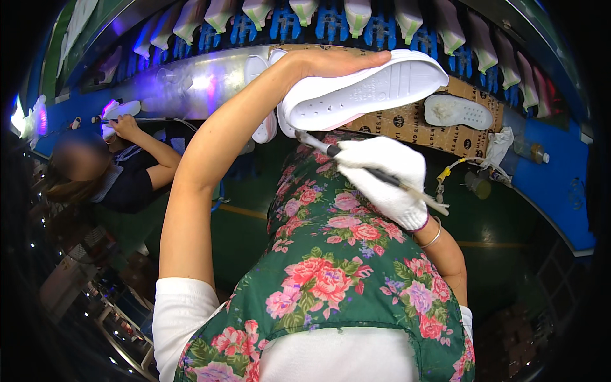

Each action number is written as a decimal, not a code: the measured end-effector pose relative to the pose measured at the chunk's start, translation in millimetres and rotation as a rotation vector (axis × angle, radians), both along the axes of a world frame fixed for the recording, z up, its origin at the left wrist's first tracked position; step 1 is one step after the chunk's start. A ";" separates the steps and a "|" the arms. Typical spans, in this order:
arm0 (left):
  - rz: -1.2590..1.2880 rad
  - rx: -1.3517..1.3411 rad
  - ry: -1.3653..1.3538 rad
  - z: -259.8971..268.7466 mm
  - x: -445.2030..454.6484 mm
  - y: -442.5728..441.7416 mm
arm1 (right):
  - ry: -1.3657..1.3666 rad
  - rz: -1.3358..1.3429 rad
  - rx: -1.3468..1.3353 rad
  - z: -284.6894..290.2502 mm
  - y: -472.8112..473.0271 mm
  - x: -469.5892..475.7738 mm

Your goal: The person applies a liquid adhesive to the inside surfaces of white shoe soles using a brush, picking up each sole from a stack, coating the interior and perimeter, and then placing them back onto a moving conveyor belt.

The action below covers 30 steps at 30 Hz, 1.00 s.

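Note:
Bare and raised above the bench, my left hand (334, 63) grips a white shoe sole (367, 95). The sole is tilted, and its inner face with ridges and small holes shows towards me. My right hand (382, 167), in a white knit glove, is closed round a slim hand tool (382, 177) with a dark handle. The tool's pale tip is close under the sole's lower edge; whether it touches cannot be made out. Behind my left forearm are more white soles (256, 67), partly hidden.
Printed cardboard (405, 124) covers the bench, with another sole (458, 112) lying on it. Shoe uppers on lasts (358, 16) hang along the far side above blue clamps (331, 24). A bottle (527, 149) and a taped cable (446, 173) are at right. A co-worker (129, 167) handles a sole at left.

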<state>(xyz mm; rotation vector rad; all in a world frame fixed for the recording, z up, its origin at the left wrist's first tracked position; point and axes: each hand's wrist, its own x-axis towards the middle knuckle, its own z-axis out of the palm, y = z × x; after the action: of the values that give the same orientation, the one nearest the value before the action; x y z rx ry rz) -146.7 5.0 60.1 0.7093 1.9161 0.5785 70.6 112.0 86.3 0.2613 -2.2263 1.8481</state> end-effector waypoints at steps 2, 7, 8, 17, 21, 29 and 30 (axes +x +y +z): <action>0.191 0.082 -0.426 -9.6 0.8 -10.0 | -0.283 -0.121 -0.274 6.8 5.2 6.7; 0.539 0.531 -1.252 -36.2 22.8 -24.9 | -0.337 -0.470 -0.671 2.0 34.0 -1.6; 0.576 0.599 -1.320 -44.0 32.1 -25.5 | -0.346 -0.522 -0.600 4.9 38.6 -6.2; 0.729 0.656 -0.965 -78.1 100.4 -31.6 | -0.085 -0.238 0.263 12.0 68.3 -21.8; 1.089 1.029 -1.348 -57.6 106.2 -43.4 | 0.015 -0.192 0.125 12.1 56.1 -9.8; 0.753 1.339 -1.447 -39.2 129.2 -23.7 | 0.090 -0.261 0.138 38.0 46.3 1.2; 0.762 1.409 -1.465 -39.1 130.0 -13.8 | 0.147 -0.282 0.158 39.5 44.4 -0.1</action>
<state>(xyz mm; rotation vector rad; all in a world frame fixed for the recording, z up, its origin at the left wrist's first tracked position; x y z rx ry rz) -16.7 -8.8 21.1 0.0719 0.0760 2.1914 70.4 156.4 125.9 0.0988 -2.1816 1.4645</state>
